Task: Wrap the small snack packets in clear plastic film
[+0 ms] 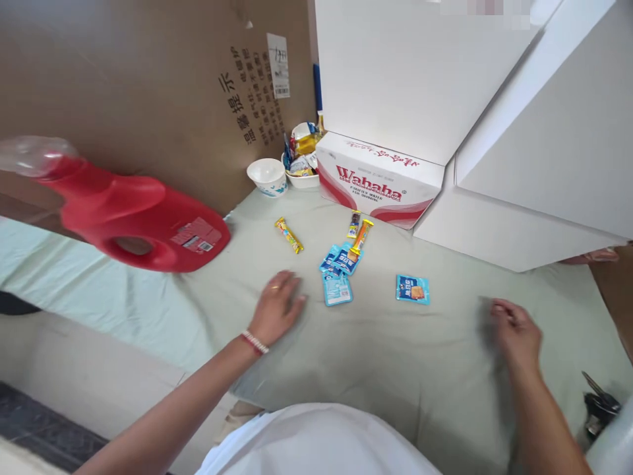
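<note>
Green cloth lay beneath the left hand (279,300), palm down toward the surface's left edge, fingers slack around nothing, perhaps for support. Nearer the right edge, the right hand (517,330) was loosely curled; its fingers hid whether it held anything. Between them, toward the far edge, blue sachets (338,289) overlapped, partly covering one another, with an orange snack stick (363,235) across them and a dark snack stick (353,224) just beside. One lone sachet (412,289) lay apart rightward, one yellow snack stick (289,235) leftward. Along the far edge stood the Wahaha carton (380,179); by the far left corner, a filled bowl (304,181) presumably kept its jumbled, hard-to-distinguish wrappers together, beside a paper bowl (271,188). The red bottle's (143,218) cap met the view's border, and a white shirt (321,442) hid part of the near edge.
</note>
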Motion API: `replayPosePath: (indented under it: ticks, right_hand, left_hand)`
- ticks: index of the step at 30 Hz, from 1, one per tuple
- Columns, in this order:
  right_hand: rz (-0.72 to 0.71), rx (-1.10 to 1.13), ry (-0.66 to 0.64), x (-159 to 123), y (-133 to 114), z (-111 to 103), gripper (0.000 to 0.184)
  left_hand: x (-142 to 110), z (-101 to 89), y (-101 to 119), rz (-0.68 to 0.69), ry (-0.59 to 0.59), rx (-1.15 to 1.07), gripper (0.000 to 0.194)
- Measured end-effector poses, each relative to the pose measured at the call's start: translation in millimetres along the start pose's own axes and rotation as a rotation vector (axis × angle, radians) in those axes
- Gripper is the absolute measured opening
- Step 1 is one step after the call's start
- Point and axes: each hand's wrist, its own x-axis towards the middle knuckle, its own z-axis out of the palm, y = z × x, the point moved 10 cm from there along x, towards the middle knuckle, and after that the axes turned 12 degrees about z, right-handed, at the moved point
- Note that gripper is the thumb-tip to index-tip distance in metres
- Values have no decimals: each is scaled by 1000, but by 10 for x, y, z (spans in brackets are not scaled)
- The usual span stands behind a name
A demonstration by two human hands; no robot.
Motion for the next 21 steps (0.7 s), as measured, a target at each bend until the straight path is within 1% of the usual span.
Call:
replayPosePath:
  ticks: [1,2,4,5,6,7,8,9,10,11,12,14,15,16,17,18,19,21]
  right_hand:
    - [-70,68,-93,-253,-226,219,45]
    - [-181,99,-177,-513,-528,436,53]
    - [-428,84,-324,-1004,-1190,868,68]
    - [-519,65,-361,-1185,-1489,1055,72]
    - [-580,54,-379,-1306,-1755,1221,76]
    - [-614,49,-384,-1367,-1986,1368,78]
    - [-627,46,-376,-1372,-2181,1498,76]
    - [-623,45,-359,-1334,-2342,1609,73]
    - [-603,45,-334,-1259,-2466,1698,70]
    - [-575,45,-305,-1165,-2557,1769,67]
    - [-547,44,-277,-1067,-2620,1822,66]
    - [-506,53,-230,-901,-2681,1875,66]
    - [-497,70,-211,-845,-2688,1873,66]
    - [-493,98,-190,-808,-2683,1852,65]
    - [-490,138,-165,-785,-2665,1810,63]
    - [-483,186,-133,-770,-2635,1753,61]
    - [-471,232,-95,-760,-2593,1687,57]
    - [-426,307,-16,-738,-2491,1564,52]
  left_hand:
    - [156,216,116,35,-94,15,48]
    - [296,405,241,53,-159,35,56]
    - [535,674,501,55,-215,57,63]
    - [629,766,616,43,-234,55,64]
    - [707,824,704,25,-247,48,63]
    - [771,842,765,11,-252,41,61]
    - [825,823,789,2,-247,33,54]
    - [872,762,767,-6,-226,28,45]
    - [917,662,693,-18,-185,29,38]
    - [960,528,566,-40,-124,40,34]
    - [1000,371,387,-79,-48,60,33]
    - [1061,80,-56,-212,97,113,43]
    - [1087,1,-276,-292,132,128,49]
    - [1127,-4,-448,-349,125,123,54]
    - [1189,54,-545,-365,89,104,57]
    - [1264,147,-566,-345,49,82,59]
    - [1341,260,-524,-304,14,61,59]
    - [1483,494,-340,-209,-40,24,57]
